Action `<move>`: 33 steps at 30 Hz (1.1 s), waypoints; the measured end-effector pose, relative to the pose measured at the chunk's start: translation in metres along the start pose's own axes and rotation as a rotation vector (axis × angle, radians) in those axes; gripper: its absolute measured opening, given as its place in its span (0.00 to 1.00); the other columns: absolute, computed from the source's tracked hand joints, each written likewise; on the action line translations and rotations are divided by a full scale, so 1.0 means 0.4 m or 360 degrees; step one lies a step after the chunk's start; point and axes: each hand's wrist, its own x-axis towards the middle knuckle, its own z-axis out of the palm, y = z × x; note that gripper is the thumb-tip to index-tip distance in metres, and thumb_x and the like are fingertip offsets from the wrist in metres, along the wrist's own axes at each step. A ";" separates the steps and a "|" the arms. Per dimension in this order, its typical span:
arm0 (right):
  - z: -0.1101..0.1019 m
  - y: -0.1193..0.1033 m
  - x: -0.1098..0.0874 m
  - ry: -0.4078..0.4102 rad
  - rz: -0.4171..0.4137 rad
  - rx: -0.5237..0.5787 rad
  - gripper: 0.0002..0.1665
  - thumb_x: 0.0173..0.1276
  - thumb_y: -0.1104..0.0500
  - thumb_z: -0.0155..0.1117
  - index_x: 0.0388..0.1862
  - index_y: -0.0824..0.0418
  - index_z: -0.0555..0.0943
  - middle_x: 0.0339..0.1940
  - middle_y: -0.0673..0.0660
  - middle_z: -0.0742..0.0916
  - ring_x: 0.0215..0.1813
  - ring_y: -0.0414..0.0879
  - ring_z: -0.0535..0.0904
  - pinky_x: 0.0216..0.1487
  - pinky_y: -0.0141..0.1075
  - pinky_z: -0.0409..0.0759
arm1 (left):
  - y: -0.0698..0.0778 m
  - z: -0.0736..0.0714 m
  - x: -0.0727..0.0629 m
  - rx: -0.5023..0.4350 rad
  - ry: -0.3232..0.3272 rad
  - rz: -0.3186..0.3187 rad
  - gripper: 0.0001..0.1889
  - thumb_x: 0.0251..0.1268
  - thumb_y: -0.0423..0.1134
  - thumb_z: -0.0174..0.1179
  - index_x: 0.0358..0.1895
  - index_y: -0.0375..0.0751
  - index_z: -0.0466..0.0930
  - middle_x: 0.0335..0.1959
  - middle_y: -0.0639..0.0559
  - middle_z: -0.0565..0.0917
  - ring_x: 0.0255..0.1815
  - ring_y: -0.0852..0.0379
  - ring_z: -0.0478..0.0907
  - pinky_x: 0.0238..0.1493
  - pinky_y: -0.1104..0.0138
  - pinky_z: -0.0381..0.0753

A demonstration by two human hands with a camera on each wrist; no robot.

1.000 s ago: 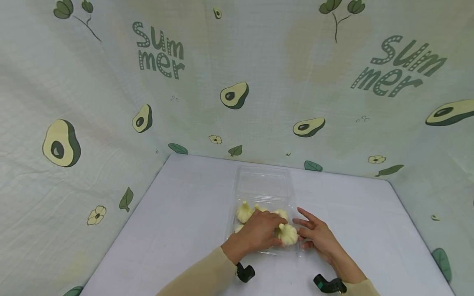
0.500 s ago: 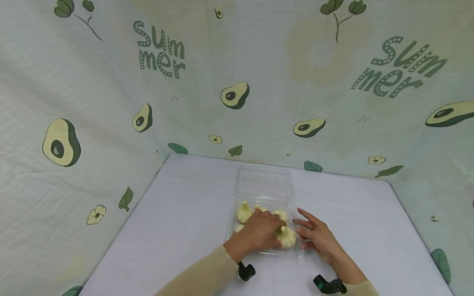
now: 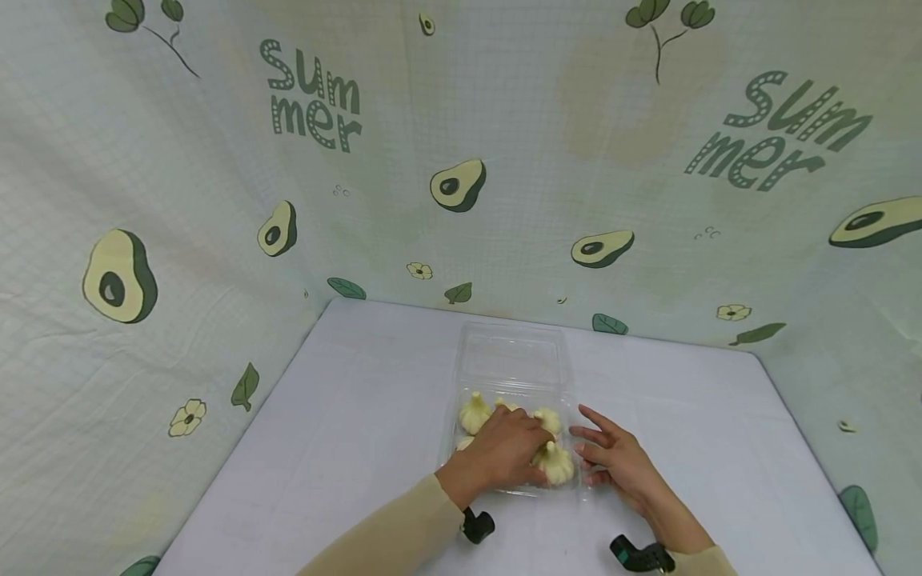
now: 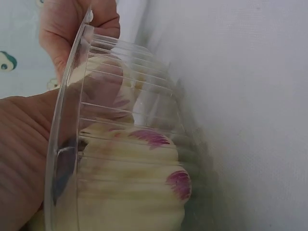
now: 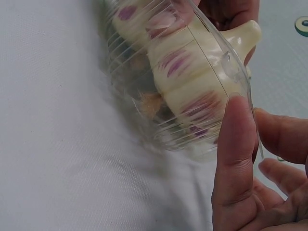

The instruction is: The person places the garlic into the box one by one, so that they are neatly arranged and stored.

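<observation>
A clear plastic clamshell container (image 3: 450, 460) stands in the middle of the table with whole garlic bulbs in it. My left hand (image 3: 500, 452) reaches over its front half and holds the front-right garlic bulb (image 3: 555, 464), thumb and fingers around its left side. Purple streaks mark that same garlic bulb (image 5: 192, 72) in the right wrist view, its stem leaning up past the rim. My right hand (image 3: 619, 464) is at the container's right side with fingers spread. Its thumb (image 5: 236, 139) touches the outer wall near the rim. The left hand covers part of the garlic behind it.
The container's clear lid (image 3: 513, 352) lies opened back toward the rear wall. Other garlic bulbs sit at the back left (image 3: 475, 414) and back right (image 3: 549, 419). A white cloth covers the table (image 3: 374, 384), and printed fabric (image 3: 519, 200) hangs around it.
The front-right garlic bulb has shifted slightly left and toward the front in the container, turned by my left hand. The right hand stays almost still at the container's side.
</observation>
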 end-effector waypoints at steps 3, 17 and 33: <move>0.001 -0.001 -0.001 -0.0001 -0.0001 0.0005 0.48 0.77 0.66 0.66 0.88 0.54 0.54 0.79 0.73 0.71 0.34 0.39 0.80 0.29 0.34 0.87 | 0.001 0.002 0.002 0.0047 -0.0017 0.0014 0.30 0.55 0.68 0.75 0.61 0.63 0.86 0.56 0.68 0.87 0.59 0.63 0.78 0.67 0.57 0.75; -0.001 -0.001 -0.004 -0.0012 -0.0005 0.0022 0.49 0.76 0.65 0.66 0.88 0.54 0.54 0.79 0.72 0.71 0.35 0.39 0.80 0.30 0.35 0.88 | 0.003 0.009 0.004 0.0143 -0.0030 0.0041 0.30 0.57 0.70 0.72 0.61 0.65 0.85 0.55 0.69 0.88 0.57 0.62 0.77 0.61 0.60 0.74; 0.001 0.000 -0.004 -0.0002 -0.0010 0.0004 0.48 0.76 0.64 0.67 0.88 0.54 0.55 0.78 0.72 0.73 0.36 0.40 0.80 0.31 0.36 0.88 | -0.005 0.018 0.003 0.0036 0.0013 0.0069 0.29 0.56 0.67 0.75 0.60 0.63 0.84 0.56 0.71 0.87 0.58 0.63 0.76 0.58 0.66 0.73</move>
